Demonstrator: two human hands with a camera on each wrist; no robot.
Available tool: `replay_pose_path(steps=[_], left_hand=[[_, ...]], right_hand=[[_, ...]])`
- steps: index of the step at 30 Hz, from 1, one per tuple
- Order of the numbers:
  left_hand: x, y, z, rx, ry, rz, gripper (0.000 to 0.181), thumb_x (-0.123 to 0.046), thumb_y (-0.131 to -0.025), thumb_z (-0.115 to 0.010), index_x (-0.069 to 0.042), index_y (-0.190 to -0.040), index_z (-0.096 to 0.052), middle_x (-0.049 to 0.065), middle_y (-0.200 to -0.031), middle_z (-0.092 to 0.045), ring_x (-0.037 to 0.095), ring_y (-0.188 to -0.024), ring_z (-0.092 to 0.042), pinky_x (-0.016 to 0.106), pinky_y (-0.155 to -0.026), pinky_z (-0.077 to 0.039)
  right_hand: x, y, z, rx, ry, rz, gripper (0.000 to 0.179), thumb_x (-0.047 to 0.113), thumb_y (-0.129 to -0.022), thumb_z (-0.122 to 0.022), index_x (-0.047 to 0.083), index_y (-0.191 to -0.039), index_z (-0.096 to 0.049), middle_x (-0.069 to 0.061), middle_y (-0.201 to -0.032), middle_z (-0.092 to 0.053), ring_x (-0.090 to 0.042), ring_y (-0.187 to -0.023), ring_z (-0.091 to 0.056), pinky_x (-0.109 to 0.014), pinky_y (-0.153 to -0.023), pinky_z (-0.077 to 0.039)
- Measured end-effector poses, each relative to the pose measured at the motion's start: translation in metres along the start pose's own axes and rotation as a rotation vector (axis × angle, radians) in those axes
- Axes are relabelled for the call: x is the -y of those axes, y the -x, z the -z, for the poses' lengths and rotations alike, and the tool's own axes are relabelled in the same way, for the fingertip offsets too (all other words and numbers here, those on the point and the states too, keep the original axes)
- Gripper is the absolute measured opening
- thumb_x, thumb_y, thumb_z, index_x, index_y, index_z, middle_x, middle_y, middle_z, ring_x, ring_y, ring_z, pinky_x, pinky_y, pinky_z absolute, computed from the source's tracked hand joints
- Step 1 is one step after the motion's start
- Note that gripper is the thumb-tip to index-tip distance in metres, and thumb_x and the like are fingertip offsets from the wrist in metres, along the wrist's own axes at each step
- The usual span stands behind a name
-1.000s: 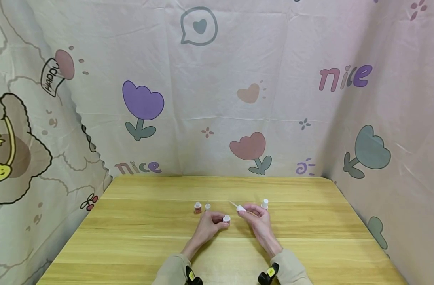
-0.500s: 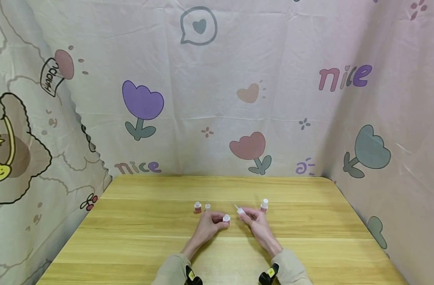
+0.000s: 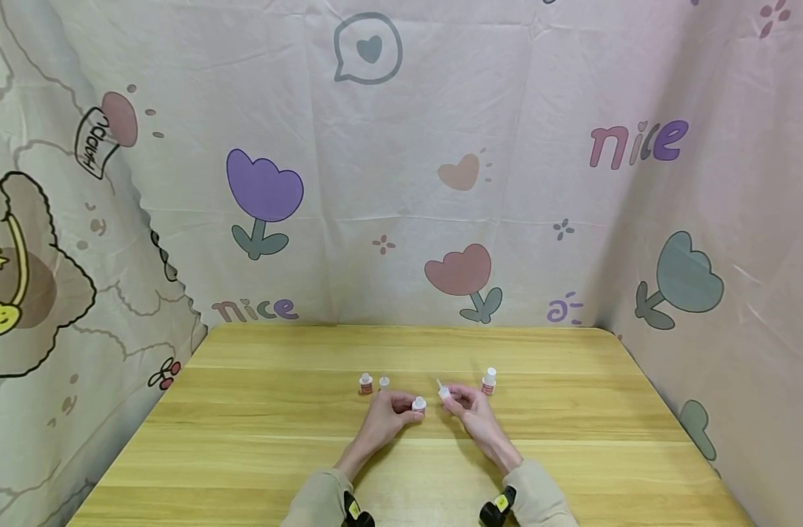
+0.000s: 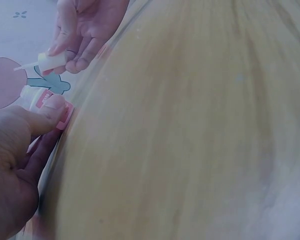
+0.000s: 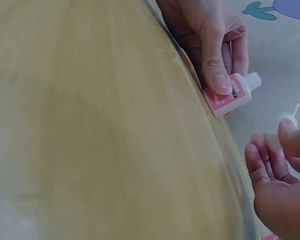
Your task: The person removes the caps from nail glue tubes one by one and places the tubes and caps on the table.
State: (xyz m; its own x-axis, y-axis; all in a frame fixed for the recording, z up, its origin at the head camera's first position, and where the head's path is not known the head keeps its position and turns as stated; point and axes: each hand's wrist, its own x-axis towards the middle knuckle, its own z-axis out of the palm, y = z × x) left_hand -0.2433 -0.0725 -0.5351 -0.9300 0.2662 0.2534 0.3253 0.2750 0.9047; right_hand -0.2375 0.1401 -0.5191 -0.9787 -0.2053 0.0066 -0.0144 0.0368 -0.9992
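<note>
Near the table's middle my left hand (image 3: 384, 419) holds a small white bottle (image 3: 419, 407) with a pink label, thumb against its side. The right wrist view shows this bottle (image 5: 231, 96) with its threaded neck uncapped. To its right my right hand (image 3: 482, 421) pinches a white brush cap (image 3: 444, 393) between thumb and fingers. The thin brush (image 5: 296, 108) sticks out of the cap, pointing up and away from the palm. Cap and bottle are apart. In the left wrist view the cap (image 4: 52, 61) is beyond the held bottle (image 4: 40, 99).
A red-labelled bottle (image 3: 366, 385) stands behind the left hand. Beside it a white piece (image 3: 384, 383) with a thin tip is partly hidden by that hand. Another bottle (image 3: 489, 382) with a tall white cap stands behind the right hand. A printed curtain (image 3: 401, 183) hangs behind the wooden table (image 3: 276, 454).
My right hand has turned the brush cap so the brush points more upward, and its fingers have drawn down, uncovering the bottle behind. The left hand and its bottle have stayed still.
</note>
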Motion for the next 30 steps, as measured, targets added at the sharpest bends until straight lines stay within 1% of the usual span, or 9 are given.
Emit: replay_pose_path(steps=[4, 8, 11, 15, 20, 23, 25, 27, 30], left_hand=[[0.0, 0.0, -0.002, -0.008, 0.009, 0.01, 0.016, -0.004, -0.082, -0.081, -0.001, -0.097, -0.078, 0.014, -0.091, -0.079, 0.006, -0.08, -0.072, 0.016, -0.071, -0.055], [-0.001, 0.0, -0.006, -0.035, 0.018, -0.008, 0.017, -0.003, -0.082, -0.08, 0.001, -0.098, -0.077, 0.017, -0.092, -0.079, 0.014, -0.083, -0.074, 0.018, -0.073, -0.056], [-0.001, 0.0, -0.009, -0.067, 0.005, -0.023, 0.016, -0.003, -0.083, -0.079, 0.001, -0.099, -0.077, 0.017, -0.092, -0.078, 0.018, -0.085, -0.076, 0.019, -0.074, -0.057], [-0.002, -0.002, -0.012, -0.1, -0.023, -0.006, 0.016, -0.006, -0.085, -0.078, 0.0, -0.1, -0.077, 0.015, -0.095, -0.079, 0.018, -0.087, -0.075, 0.019, -0.076, -0.057], [-0.002, -0.003, -0.013, -0.117, -0.017, 0.005, 0.018, -0.004, -0.086, -0.076, 0.001, -0.104, -0.076, 0.017, -0.099, -0.078, 0.024, -0.091, -0.076, 0.02, -0.08, -0.058], [-0.002, -0.004, -0.015, -0.141, -0.02, -0.003, 0.019, -0.002, -0.087, -0.075, 0.003, -0.105, -0.075, 0.019, -0.099, -0.078, 0.026, -0.091, -0.076, 0.022, -0.079, -0.059], [-0.002, -0.005, -0.016, -0.16, -0.03, 0.004, 0.02, -0.003, -0.087, -0.075, 0.003, -0.106, -0.075, 0.018, -0.099, -0.078, 0.025, -0.09, -0.076, 0.022, -0.078, -0.059], [-0.002, -0.007, -0.017, -0.18, -0.043, 0.017, 0.019, -0.003, -0.087, -0.075, 0.002, -0.106, -0.075, 0.017, -0.099, -0.078, 0.024, -0.09, -0.075, 0.022, -0.078, -0.058], [-0.003, -0.009, -0.018, -0.199, -0.054, 0.047, 0.019, -0.004, -0.087, -0.075, -0.001, -0.106, -0.075, 0.015, -0.099, -0.078, 0.022, -0.09, -0.075, 0.02, -0.079, -0.057]], right_hand=[[0.0, -0.001, 0.003, 0.042, 0.027, 0.004, 0.035, 0.003, -0.095, -0.062, -0.016, -0.124, -0.056, -0.013, -0.103, -0.065, -0.008, -0.088, -0.061, -0.019, -0.081, -0.053], [0.0, -0.004, 0.005, 0.055, 0.07, 0.02, 0.033, 0.002, -0.092, -0.067, -0.015, -0.119, -0.059, -0.014, -0.101, -0.068, -0.008, -0.087, -0.061, -0.018, -0.081, -0.052], [0.001, -0.007, 0.005, 0.059, 0.12, 0.044, 0.032, 0.001, -0.088, -0.072, -0.014, -0.115, -0.062, -0.019, -0.101, -0.07, -0.007, -0.085, -0.064, -0.018, -0.08, -0.052], [0.001, -0.013, 0.004, 0.067, 0.176, 0.069, 0.034, 0.0, -0.083, -0.076, -0.012, -0.113, -0.065, -0.027, -0.103, -0.072, -0.008, -0.084, -0.066, -0.019, -0.078, -0.053], [0.0, -0.018, 0.002, 0.045, 0.212, 0.095, 0.032, -0.002, -0.081, -0.077, -0.013, -0.108, -0.066, -0.03, -0.103, -0.072, -0.01, -0.082, -0.067, -0.019, -0.076, -0.054], [-0.001, -0.021, 0.001, 0.021, 0.23, 0.1, 0.029, -0.005, -0.08, -0.077, -0.014, -0.106, -0.066, -0.031, -0.101, -0.072, -0.01, -0.082, -0.067, -0.017, -0.075, -0.054], [0.001, -0.023, -0.001, 0.006, 0.235, 0.098, 0.028, -0.008, -0.08, -0.076, -0.014, -0.105, -0.066, -0.033, -0.101, -0.071, -0.012, -0.082, -0.068, -0.016, -0.074, -0.054], [0.006, -0.022, -0.003, -0.005, 0.24, 0.098, 0.026, -0.01, -0.08, -0.074, -0.016, -0.104, -0.065, -0.035, -0.101, -0.071, -0.016, -0.083, -0.068, -0.016, -0.073, -0.053], [0.02, -0.018, -0.007, -0.007, 0.24, 0.1, 0.025, -0.011, -0.08, -0.073, -0.018, -0.104, -0.065, -0.038, -0.1, -0.069, -0.02, -0.083, -0.068, -0.016, -0.072, -0.053]])
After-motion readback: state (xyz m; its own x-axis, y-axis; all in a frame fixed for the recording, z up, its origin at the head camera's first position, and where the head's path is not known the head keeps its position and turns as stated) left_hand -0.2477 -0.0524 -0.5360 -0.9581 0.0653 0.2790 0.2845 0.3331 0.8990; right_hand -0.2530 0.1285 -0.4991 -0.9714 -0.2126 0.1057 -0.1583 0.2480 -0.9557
